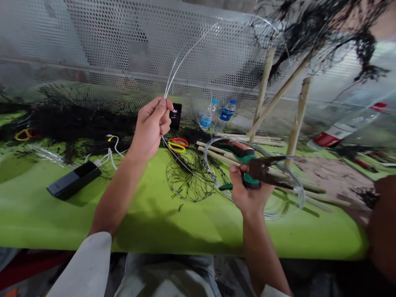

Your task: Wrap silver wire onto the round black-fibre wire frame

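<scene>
My left hand (pixel 154 123) is raised over the table, its fingers pinched round some thin silvery wire (pixel 182 62). The wire's upper ends curve up and to the right; a strand also hangs below the fist. In my right hand (pixel 249 196) is a pair of pliers (pixel 262 169) with green handles, dark jaws pointing right. A coil of clear wire (pixel 210 159) lies behind and around that hand. Between the hands, a round net-like piece of black strands on a wire ring (pixel 190 179) rests on the green table (pixel 139 231).
Scissors with red and yellow handles (pixel 177 144) lie beyond the net piece. A black power bank (pixel 74 180) with white cables sits at left. Two water bottles (pixel 207 117), a cola bottle (pixel 346 128) and wooden sticks (pixel 295 119) stand or lean toward the mesh panel (pixel 105 37).
</scene>
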Action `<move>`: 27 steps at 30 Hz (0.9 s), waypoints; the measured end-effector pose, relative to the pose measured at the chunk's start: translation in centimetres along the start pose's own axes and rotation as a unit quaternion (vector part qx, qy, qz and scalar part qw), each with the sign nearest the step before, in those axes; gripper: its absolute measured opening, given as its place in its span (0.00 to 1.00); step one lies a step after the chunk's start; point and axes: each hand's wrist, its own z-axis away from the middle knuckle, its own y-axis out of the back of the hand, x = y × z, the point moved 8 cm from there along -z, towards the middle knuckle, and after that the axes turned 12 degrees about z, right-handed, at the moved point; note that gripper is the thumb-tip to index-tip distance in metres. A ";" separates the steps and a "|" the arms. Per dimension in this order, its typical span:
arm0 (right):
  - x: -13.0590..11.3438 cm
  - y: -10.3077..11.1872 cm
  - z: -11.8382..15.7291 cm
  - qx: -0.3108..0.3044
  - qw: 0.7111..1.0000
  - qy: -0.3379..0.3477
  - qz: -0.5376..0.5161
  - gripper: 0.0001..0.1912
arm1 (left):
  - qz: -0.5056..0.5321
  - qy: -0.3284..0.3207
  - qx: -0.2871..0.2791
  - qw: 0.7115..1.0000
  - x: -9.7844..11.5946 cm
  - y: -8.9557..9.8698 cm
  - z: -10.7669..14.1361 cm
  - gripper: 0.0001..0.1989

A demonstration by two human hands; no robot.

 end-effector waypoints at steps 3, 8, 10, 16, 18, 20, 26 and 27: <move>-3.0 -2.1 0.4 -0.075 0.985 -0.004 -0.158 0.14 | -0.004 -0.009 0.007 1.000 -0.1 0.3 0.0 0.16; -5.1 -5.5 5.3 -0.242 0.923 -0.112 -0.277 0.12 | -0.016 -0.014 0.038 0.999 -0.6 1.3 -0.5 0.17; -4.6 -6.7 8.0 -0.279 0.916 -0.167 -0.236 0.12 | -0.011 -0.010 0.048 0.999 -0.9 1.7 -0.7 0.17; -4.8 -11.4 10.4 -0.349 0.929 -0.117 -0.051 0.07 | 0.015 -0.030 0.042 0.999 -1.0 1.4 -0.7 0.18; -4.2 -12.8 10.1 -0.338 0.929 -0.133 -0.068 0.05 | 0.011 -0.031 0.052 0.998 -1.0 1.3 -0.6 0.17; -3.4 -14.0 10.3 -0.341 0.922 -0.152 -0.101 0.11 | 0.012 -0.031 0.056 0.998 -1.0 1.2 -0.4 0.17; -1.0 -16.1 12.1 -0.379 0.878 -0.223 -0.190 0.17 | 0.046 -0.033 0.053 0.997 -0.8 0.6 -0.2 0.21; -0.9 -16.3 12.1 -0.378 0.873 -0.236 -0.197 0.19 | 0.051 -0.034 0.056 0.997 -0.8 0.5 -0.1 0.22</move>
